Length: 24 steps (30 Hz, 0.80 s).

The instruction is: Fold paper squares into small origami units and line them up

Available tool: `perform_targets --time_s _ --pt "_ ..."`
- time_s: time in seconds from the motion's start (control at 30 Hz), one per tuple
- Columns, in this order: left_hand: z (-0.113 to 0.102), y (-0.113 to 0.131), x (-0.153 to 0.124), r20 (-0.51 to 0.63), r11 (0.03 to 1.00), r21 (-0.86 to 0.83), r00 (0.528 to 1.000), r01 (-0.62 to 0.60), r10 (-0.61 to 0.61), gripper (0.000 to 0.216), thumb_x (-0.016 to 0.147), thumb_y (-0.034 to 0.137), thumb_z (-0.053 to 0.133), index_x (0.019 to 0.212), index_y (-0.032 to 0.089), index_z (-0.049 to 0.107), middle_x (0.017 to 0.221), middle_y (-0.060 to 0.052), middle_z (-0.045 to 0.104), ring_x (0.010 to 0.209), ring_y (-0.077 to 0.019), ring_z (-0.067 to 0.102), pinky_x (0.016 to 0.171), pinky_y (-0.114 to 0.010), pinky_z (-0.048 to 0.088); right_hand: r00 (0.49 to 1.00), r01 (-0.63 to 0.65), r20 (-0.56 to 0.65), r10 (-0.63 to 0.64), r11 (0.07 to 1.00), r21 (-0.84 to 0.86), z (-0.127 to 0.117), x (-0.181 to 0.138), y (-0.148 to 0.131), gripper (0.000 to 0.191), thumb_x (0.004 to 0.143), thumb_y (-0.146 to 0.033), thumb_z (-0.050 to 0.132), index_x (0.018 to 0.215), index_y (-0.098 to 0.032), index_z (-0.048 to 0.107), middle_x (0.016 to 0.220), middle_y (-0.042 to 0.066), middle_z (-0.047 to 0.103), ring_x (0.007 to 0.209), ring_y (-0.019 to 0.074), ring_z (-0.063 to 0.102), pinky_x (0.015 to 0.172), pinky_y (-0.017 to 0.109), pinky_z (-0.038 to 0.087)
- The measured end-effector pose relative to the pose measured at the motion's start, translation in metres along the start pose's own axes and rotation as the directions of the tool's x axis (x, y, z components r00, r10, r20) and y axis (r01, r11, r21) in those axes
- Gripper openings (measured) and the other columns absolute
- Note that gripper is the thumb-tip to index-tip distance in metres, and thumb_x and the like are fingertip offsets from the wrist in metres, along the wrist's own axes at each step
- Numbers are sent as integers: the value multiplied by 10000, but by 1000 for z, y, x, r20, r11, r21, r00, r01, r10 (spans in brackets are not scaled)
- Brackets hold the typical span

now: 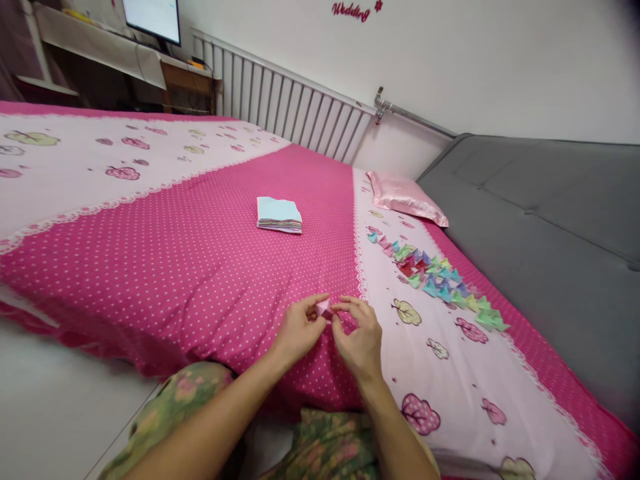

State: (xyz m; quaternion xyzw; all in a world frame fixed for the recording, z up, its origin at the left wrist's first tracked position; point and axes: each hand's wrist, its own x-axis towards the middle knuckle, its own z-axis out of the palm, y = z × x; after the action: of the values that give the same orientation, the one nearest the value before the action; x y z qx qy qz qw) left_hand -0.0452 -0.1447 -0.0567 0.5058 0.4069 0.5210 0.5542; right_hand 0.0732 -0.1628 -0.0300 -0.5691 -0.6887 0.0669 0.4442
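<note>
My left hand [299, 329] and my right hand [361, 340] meet over the near edge of the bed. Both pinch a small folded pink paper piece [324, 307] between their fingertips, just above the pink dotted bedspread [200, 247]. A stack of coloured paper squares [279, 215], light blue on top, lies farther out on the bed. To the right, several small folded paper pieces [440, 279] in green, blue, pink and red lie spread in a band on the pale part of the cover.
A pink satin pillow [406, 196] lies at the head of the bed beside a grey padded headboard [550, 220]. A white radiator [285, 107] lines the far wall. A monitor [153, 19] stands on a desk at the back left.
</note>
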Motion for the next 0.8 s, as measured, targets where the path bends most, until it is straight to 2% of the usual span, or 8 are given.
perform_targets --time_s 0.13,0.3,0.47,0.6,0.8 --pt "-3 -3 1 -21 999 50 1000 4 -3 460 668 70 510 1124 118 545 840 -71 661 749 -149 605 694 -261 470 996 17 84 -18 1000 6 0 0 1 177 690 -123 523 789 -205 645 939 67 598 937 200 540 841 355 428" --pt "-3 0 2 -32 999 35 999 33 -32 450 644 47 519 1088 118 548 740 -43 649 670 -132 599 587 -214 449 994 7 113 -9 1000 23 1 1 0 174 685 -133 528 786 -207 650 938 68 610 925 200 552 842 358 431" --pt "-2 5 2 -6 997 -19 998 68 -68 422 645 32 536 1061 99 548 762 -62 661 720 -142 613 645 -239 468 992 -19 128 20 1000 -10 1 0 1 155 708 -187 534 788 -204 666 948 75 631 907 208 555 841 378 427" --pt "-1 4 3 -2 992 -76 995 98 -98 391 646 24 541 1027 107 569 743 -57 665 698 -136 617 641 -240 472 989 8 149 -1 999 -49 1 0 2 154 716 -208 529 783 -205 668 953 77 640 914 217 553 836 383 427" --pt "-3 0 3 -89 996 -6 992 86 -87 405 621 18 526 1006 124 587 662 -15 629 567 -100 565 528 -199 436 976 58 215 -38 994 -88 0 0 -2 174 694 -184 528 810 -205 656 960 74 635 937 224 550 852 377 415"
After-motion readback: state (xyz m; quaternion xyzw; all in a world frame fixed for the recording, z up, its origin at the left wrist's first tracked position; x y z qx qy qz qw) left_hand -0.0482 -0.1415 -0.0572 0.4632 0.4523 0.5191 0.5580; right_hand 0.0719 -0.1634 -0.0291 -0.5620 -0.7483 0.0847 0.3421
